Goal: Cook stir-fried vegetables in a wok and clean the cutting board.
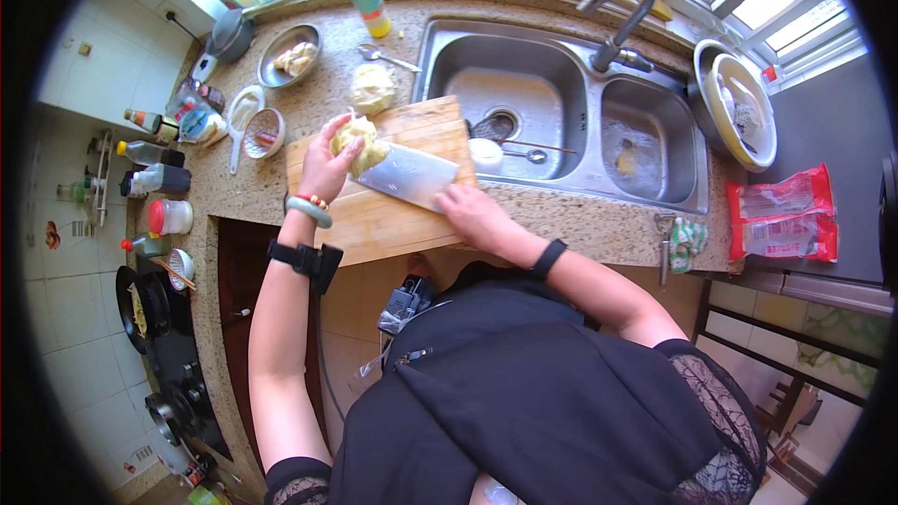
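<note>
My left hand [331,165] grips a pale yellow leafy clump, which looks like cabbage [365,149], above the left part of a wooden cutting board [386,224]. A cleaver [410,175] lies nearly flat over the board, its broad blade reaching from the cabbage towards the right. At the blade's lower right corner, my right hand [480,217] holds the cleaver; the handle is hidden. Another pale cabbage piece [372,89] rests on the counter just beyond the board.
Right of the board is a double steel sink [596,147] with a faucet [621,24]. A metal bowl [290,56], a spoon [388,57] and a yellow squeeze bottle [366,0] stand behind. Bottles [161,179] and a stove [175,351] line the left; red-edged packets [784,214] lie right.
</note>
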### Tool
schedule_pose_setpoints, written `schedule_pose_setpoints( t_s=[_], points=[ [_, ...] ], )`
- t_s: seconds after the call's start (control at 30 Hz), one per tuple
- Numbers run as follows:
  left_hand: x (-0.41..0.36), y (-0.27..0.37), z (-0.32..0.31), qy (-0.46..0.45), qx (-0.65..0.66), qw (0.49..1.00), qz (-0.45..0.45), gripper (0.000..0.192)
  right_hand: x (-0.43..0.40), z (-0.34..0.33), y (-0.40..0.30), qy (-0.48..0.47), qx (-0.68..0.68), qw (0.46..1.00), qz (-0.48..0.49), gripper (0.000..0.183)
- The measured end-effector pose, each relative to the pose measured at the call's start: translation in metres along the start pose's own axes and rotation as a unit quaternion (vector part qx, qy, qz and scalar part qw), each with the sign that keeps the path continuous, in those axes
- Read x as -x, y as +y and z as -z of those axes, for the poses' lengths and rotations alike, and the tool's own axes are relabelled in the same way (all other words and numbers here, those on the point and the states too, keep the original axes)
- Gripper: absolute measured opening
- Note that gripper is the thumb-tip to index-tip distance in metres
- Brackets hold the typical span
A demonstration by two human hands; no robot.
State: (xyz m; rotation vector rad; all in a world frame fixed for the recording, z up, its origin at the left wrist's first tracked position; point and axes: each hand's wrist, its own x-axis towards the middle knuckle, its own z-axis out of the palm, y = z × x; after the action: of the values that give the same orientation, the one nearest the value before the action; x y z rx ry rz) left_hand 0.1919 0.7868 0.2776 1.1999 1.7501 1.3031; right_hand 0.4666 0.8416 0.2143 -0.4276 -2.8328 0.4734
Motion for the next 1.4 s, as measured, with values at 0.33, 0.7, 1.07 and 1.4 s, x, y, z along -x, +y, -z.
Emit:
schedule_pose_setpoints(
  t_s=[0.33, 0.7, 1.07, 1.4],
  points=[
    [0.030, -0.088, 0.040, -0.043, 0.224, 0.966, 0.122, 0.047, -0.020, 0.050, -0.034, 0.006, 0.116, 0.941, -0.319, 0.028],
    [0.045, -0.084, -0.004, 0.127, -0.224, 0.958, -0.124, 0.029, -0.041, 0.076, -0.083, 0.012, 0.011, 0.945, -0.326, 0.017],
    [0.049, -0.082, -0.003, 0.095, -0.216, 0.959, -0.155, 0.022, -0.085, 0.088, -0.082, -0.136, 0.037, 0.968, -0.208, 0.011],
    [0.046, -0.080, -0.008, 0.092, -0.286, 0.935, -0.186, 0.022, -0.110, 0.026, -0.041, -0.127, 0.017, 0.979, -0.156, 0.013]
  ],
)
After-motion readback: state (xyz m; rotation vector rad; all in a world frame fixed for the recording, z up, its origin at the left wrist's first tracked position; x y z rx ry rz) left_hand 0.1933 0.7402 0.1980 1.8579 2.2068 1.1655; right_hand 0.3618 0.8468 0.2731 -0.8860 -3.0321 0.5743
